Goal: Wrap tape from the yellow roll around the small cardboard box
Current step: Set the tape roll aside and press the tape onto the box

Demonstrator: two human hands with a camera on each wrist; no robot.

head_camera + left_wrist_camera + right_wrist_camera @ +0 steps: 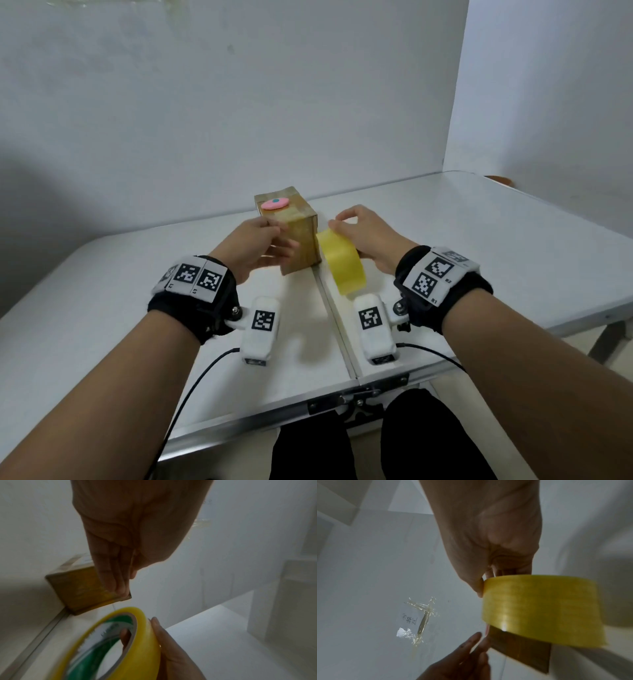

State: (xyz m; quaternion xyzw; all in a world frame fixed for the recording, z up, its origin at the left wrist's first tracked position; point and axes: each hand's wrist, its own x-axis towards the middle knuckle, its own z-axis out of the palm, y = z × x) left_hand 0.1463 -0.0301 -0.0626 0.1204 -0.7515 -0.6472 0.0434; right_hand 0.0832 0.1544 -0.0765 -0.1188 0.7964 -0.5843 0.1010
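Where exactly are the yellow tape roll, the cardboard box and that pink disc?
yellow tape roll [342,262], head view, outer band.
cardboard box [303,240], head view, front face.
pink disc [275,204], head view, its centre.

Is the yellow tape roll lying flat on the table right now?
No, the right hand holds the yellow tape roll on edge beside the cardboard box.
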